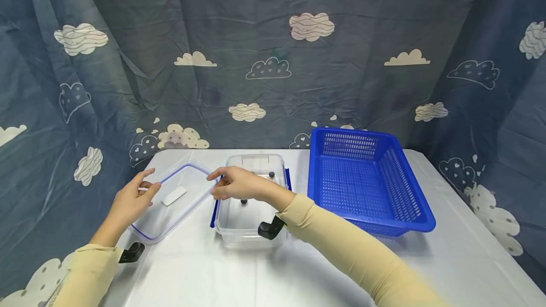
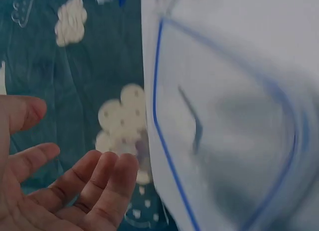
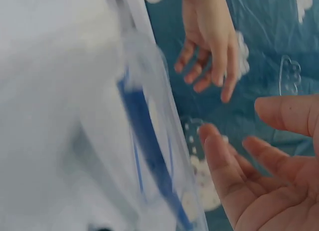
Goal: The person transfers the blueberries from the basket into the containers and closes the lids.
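A clear plastic lid with a blue seal (image 1: 187, 195) lies at the left of the table, and a small white rectangle (image 1: 174, 195) shows on it. My left hand (image 1: 132, 200) is over the lid's left edge, with fingers loosely bent and apart, holding nothing. Beside the lid stands a clear plastic food container (image 1: 251, 239) with blue side latches. Small dark round things (image 1: 271, 174) show within its outline. My right hand (image 1: 239, 184) is above the container's left side near the lid's corner. In the right wrist view its fingers (image 3: 219, 156) are spread and free.
A blue perforated plastic basket (image 1: 420, 203) stands on the white-covered table (image 1: 204, 274), right of the container. Dark blue cloth with cloud prints (image 1: 273, 103) hangs behind the table and along both sides.
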Motion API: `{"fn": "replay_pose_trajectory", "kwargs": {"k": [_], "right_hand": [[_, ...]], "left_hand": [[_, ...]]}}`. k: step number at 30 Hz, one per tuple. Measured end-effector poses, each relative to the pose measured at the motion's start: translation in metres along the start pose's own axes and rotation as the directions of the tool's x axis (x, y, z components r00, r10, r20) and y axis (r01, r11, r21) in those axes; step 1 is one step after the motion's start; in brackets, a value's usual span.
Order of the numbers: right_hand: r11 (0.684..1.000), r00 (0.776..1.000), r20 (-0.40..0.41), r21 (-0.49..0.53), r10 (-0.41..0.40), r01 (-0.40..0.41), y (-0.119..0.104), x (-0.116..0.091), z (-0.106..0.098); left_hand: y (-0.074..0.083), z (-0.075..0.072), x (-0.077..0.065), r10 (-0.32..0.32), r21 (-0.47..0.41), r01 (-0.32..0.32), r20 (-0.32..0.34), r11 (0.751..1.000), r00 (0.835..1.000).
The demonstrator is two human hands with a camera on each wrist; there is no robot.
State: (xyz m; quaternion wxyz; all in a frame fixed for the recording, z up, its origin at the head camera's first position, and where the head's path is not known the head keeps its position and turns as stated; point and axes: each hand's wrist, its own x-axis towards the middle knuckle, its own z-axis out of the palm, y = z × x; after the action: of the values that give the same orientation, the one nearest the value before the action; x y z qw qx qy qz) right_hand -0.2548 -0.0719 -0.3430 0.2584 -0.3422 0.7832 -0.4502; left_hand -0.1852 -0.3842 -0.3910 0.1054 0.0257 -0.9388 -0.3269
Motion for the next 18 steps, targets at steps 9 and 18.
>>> {"fn": "replay_pose_trajectory", "kwargs": {"k": [9,18], "right_hand": [[0.994,0.995,-0.047,-0.059,0.086,-0.088,-0.017,0.015,0.051],[0.982,0.974,-0.120,0.021,0.191,-0.189,-0.022,0.027,0.105]], "left_hand": [[-0.042,-0.033,0.010,-0.012,0.197,-0.002,0.071,0.980,0.997],[-0.074,-0.048,0.016,-0.029,0.271,-0.010,0.136,0.962,0.990]]}}
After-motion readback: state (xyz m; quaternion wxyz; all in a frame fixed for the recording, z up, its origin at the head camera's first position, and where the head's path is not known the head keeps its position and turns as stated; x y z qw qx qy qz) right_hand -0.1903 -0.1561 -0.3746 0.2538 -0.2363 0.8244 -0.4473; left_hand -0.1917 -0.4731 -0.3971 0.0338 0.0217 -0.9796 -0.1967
